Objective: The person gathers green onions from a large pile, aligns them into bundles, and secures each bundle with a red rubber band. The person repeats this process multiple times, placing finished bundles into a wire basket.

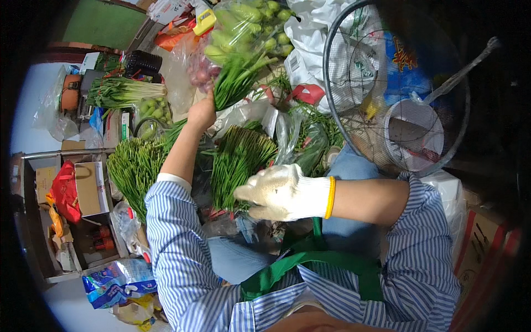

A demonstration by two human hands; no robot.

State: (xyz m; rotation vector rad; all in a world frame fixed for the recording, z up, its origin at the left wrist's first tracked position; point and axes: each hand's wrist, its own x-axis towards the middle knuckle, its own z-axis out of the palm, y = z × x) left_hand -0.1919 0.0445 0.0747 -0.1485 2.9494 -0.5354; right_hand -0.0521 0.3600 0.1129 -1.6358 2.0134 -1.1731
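My bare left hand point(203, 113) reaches forward and grips a bunch of long green leafy stalks point(238, 79), beside a clear bag of red onions point(202, 70). My right hand point(276, 193), in a white knit glove with a yellow cuff edge, has its fingers extended at the lower end of a dense bundle of thin green stalks point(238, 166); whether it touches them I cannot tell. Left of that bundle, beside my left forearm, stands another large bundle of green stalks point(135, 170).
Loose greens point(327, 124) and plastic bags lie near my knee. A round mesh net point(332, 83) arches over a white bucket point(415, 120) at the right. Bagged green vegetables point(244, 29) lie at the top. A metal-framed shelf point(54, 155) with boxes stands at the left.
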